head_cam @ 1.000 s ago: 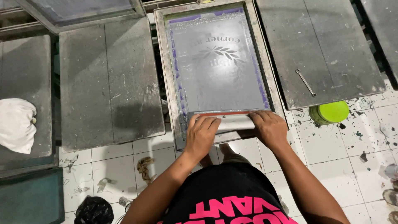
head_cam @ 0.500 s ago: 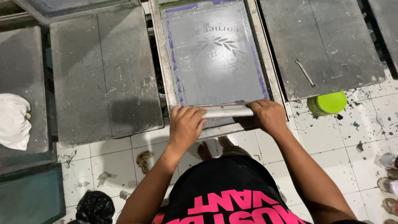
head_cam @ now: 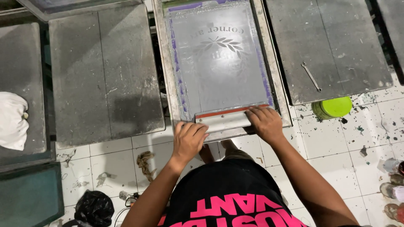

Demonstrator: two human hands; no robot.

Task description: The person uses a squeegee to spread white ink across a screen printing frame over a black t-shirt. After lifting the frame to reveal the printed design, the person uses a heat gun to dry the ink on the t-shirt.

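Observation:
A screen-printing frame [head_cam: 162, 63] with a grey mesh and a leafy round design [head_cam: 219, 46] lies in front of me. At its near end rests a squeegee [head_cam: 223, 120] with a pale handle and a red blade edge. My left hand [head_cam: 189, 141] grips the handle's left end. My right hand [head_cam: 265, 122] presses on its right end. Both hands sit at the frame's near rim.
Grey flat boards lie to the left [head_cam: 105, 71] and right [head_cam: 328, 46] of the frame; a small wrench [head_cam: 310, 76] lies on the right one. A green round tub [head_cam: 334, 107] sits on the spattered tile floor. There is a white cloth [head_cam: 11, 120] far left and a black bag [head_cam: 94, 206] below.
The squeegee stays at the screen's near end but has tipped, so its red blade edge now shows. My left hand has shifted to the handle's left end.

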